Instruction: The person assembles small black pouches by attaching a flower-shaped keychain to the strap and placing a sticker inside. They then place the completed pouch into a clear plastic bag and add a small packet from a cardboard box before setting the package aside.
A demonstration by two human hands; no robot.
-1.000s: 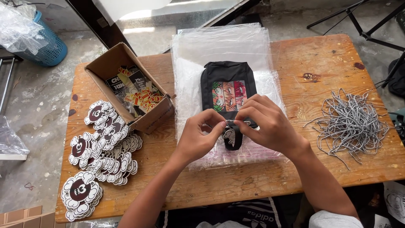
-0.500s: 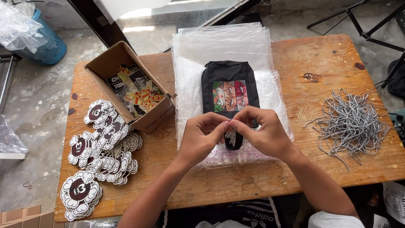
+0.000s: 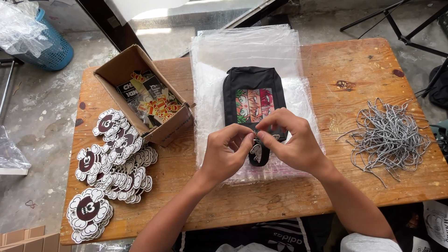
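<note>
Your left hand (image 3: 227, 154) and right hand (image 3: 290, 142) both pinch small metal clasp (image 3: 255, 136) over black pouch (image 3: 254, 109), table (image 3: 326, 196) centre; clasp detail too small, pouch's lower end hidden

A worn wooden tabletop (image 3: 354, 65) stands on a stained concrete floor (image 3: 32, 116); daylight falls across the far floor.

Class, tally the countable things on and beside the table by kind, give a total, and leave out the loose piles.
Black pouch: 1
Cardboard box: 1
Blue basket: 1
Hands, left and right: 2
Total: 5
</note>
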